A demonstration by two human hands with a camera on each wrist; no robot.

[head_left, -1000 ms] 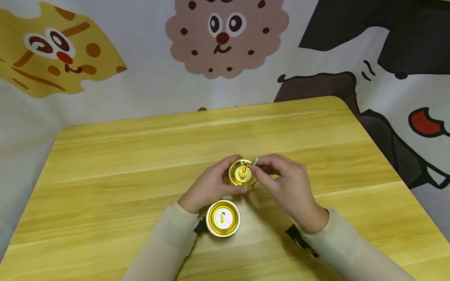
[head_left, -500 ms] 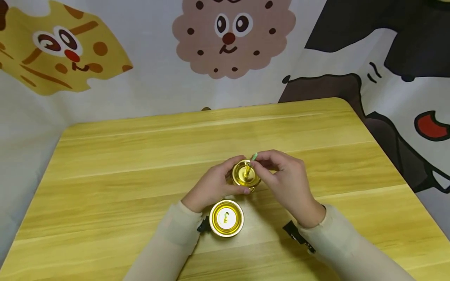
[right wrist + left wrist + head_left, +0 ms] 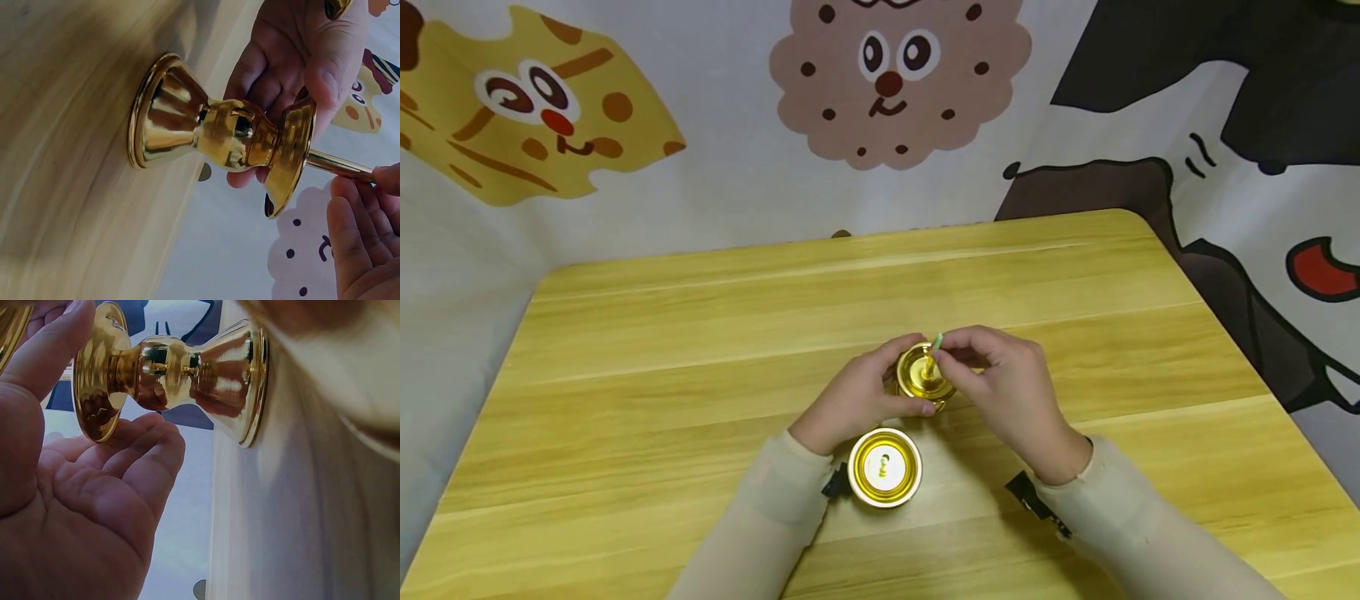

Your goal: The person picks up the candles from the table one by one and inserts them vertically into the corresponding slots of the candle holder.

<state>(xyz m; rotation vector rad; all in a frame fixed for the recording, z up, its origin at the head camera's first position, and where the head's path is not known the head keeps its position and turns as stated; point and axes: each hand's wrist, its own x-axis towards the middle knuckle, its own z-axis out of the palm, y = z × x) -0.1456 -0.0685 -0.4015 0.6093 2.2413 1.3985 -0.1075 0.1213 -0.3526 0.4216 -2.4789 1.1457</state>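
Note:
A gold oil lamp stand (image 3: pixel 914 379) with a shallow dish and flared foot (image 3: pixel 165 112) stands upright on the table. From the dish's middle rises a thin gold tube (image 3: pixel 337 165). My left hand (image 3: pixel 855 392) holds the dish from the left, thumb at its near rim and fingers round the far side. At the tube's top, my right hand (image 3: pixel 1011 387) pinches a small pale green wick (image 3: pixel 937 341) between thumb and forefinger; its upper end sticks out above the fingertips. The wick's lower end is hidden behind the fingers.
A second, wider gold dish (image 3: pixel 855 479) with a pale centre sits just in front of the stand, beside my left cuff. The wooden table (image 3: pixel 700 350) reaches back to a printed cartoon curtain (image 3: pixel 722 150).
My right hand has brought the wick leftward from beside the tube to over its top, and then slightly lower. My left hand keeps its hold on the stand.

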